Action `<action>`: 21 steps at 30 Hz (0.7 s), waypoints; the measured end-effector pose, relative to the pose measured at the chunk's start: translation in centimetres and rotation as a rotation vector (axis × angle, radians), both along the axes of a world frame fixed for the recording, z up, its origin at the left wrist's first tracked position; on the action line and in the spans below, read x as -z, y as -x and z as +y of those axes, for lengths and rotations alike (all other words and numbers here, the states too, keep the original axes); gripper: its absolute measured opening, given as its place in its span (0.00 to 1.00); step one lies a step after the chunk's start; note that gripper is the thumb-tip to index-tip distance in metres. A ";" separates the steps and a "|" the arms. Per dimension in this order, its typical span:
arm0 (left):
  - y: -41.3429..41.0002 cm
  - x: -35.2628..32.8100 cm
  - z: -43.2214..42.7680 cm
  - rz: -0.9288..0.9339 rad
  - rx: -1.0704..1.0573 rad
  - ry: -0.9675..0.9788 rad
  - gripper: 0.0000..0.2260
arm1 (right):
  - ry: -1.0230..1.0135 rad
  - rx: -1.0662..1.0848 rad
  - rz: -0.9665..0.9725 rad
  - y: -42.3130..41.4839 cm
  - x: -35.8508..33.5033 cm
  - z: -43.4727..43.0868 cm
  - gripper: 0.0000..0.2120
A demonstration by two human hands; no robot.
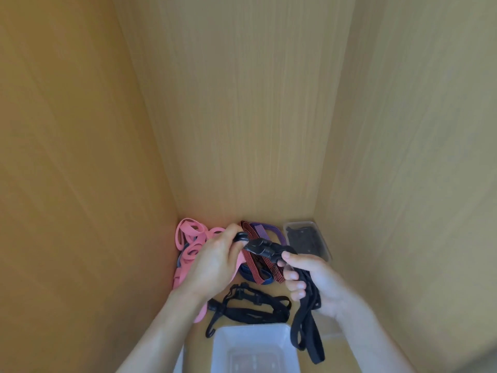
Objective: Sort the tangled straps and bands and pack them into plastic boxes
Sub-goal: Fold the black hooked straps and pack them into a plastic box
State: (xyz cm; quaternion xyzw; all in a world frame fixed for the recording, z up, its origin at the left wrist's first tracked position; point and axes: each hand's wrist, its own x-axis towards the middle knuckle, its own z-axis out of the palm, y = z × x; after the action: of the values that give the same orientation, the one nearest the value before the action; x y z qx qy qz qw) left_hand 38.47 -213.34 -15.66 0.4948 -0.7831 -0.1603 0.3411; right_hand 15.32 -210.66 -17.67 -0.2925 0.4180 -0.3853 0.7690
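Observation:
My left hand pinches the black plastic hook at one end of a black strap. My right hand grips the bunched black strap, whose loops hang down past the wrist. Behind the hands lies a tangle: pink bands on the left, red-and-black striped cords, a purple cord and a blue cord. Another black strap with buckles and hooks lies on the floor in front. An empty clear plastic box stands nearest me.
A second clear plastic box with dark straps inside stands in the back right corner. Wooden walls close in on the left, back and right, leaving a narrow wooden floor.

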 end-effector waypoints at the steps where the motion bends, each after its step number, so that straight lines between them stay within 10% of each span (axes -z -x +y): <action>1: -0.1 -0.1 0.1 -0.018 0.017 -0.001 0.03 | 0.051 -0.007 0.133 0.3 0.1 -0.1 0.15; 9: 2.5 1.3 2.1 -0.422 0.084 0.025 0.07 | 0.406 -0.098 1.350 -0.7 -1.7 -0.6 0.14; 21: 5.4 2.4 2.4 0.485 -0.124 -0.503 0.11 | 0.980 0.268 1.177 -5.3 0.4 1.3 0.23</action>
State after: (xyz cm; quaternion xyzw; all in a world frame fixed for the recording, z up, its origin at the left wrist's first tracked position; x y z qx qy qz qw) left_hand 33.06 -210.92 -18.09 0.5575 -0.5836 -0.4400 0.3937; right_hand 20.58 -209.36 -18.02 -0.7024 0.5711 -0.3973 0.1502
